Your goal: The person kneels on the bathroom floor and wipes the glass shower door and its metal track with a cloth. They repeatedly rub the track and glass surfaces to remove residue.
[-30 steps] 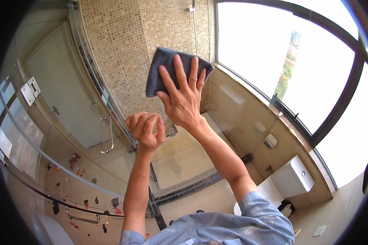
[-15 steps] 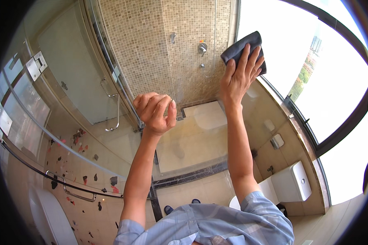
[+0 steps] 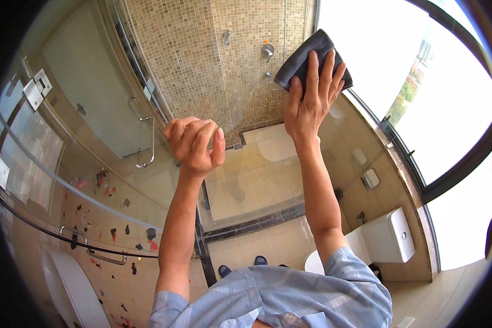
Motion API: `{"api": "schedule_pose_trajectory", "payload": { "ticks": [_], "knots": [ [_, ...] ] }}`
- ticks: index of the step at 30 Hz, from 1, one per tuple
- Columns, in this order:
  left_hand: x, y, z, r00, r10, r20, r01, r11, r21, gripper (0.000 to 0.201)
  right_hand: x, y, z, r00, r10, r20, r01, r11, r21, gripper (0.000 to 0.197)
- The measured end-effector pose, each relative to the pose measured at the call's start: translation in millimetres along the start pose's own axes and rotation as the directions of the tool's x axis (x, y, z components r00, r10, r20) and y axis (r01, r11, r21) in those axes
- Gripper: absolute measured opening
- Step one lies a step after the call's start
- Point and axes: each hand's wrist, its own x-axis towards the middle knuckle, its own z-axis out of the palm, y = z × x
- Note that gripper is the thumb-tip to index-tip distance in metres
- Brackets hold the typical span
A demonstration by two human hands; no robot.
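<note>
1. Head view, right hand: the right hand [image 3: 310,104] reaches up and forward; its fingers are extended and slightly spread over a dark grey cloth [image 3: 297,61], laid flat against it rather than wrapped round it; the thumb rests near the cloth's lower left part.
2. Head view, cloth: it sits in the upper middle-right, seen against the mosaic wall [image 3: 175,54] and the edge of the bright window [image 3: 366,49]; a metal shower valve [image 3: 267,52] appears just left of it.
3. Head view, left hand: the left hand [image 3: 194,145] is raised, lower than the right and well apart from the cloth; its fingers curl loosely inward, the thumb upright beside them; whether anything is inside cannot be told.
4. Head view, surroundings: a white toilet tank [image 3: 388,235] stands at lower right; dark slippers [image 3: 224,270] show below; black and red scraps [image 3: 151,234] appear at lower left.
</note>
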Motion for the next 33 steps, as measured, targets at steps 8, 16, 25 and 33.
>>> {"api": "schedule_pose_trajectory", "payload": {
  "ticks": [8, 16, 25, 33],
  "knots": [
    [-12, -5, -2, 0.996, -0.018, -0.093, 0.014, 0.999, -0.045, 0.015, -93, -45, 7, 0.948, -0.187, 0.257, 0.175, 0.982, 0.07, 0.045],
    [-13, -6, 1, 0.997, -0.018, -0.076, 0.015, 0.999, -0.041, 0.017, -164, 7, -9, 0.954, -0.118, 0.275, 0.112, 0.993, 0.038, 0.042],
    [-13, -3, 0, 0.982, -0.061, -0.178, 0.042, 0.994, -0.104, 0.017, -28, -87, 24, 0.969, -0.202, 0.142, 0.19, 0.978, 0.091, 0.046],
    [-36, 66, 7, 0.946, -0.148, 0.289, 0.173, 0.983, -0.063, 0.02, -144, -71, 39, 0.905, -0.264, 0.333, 0.367, 0.881, -0.3, 0.064]
  ]
}}
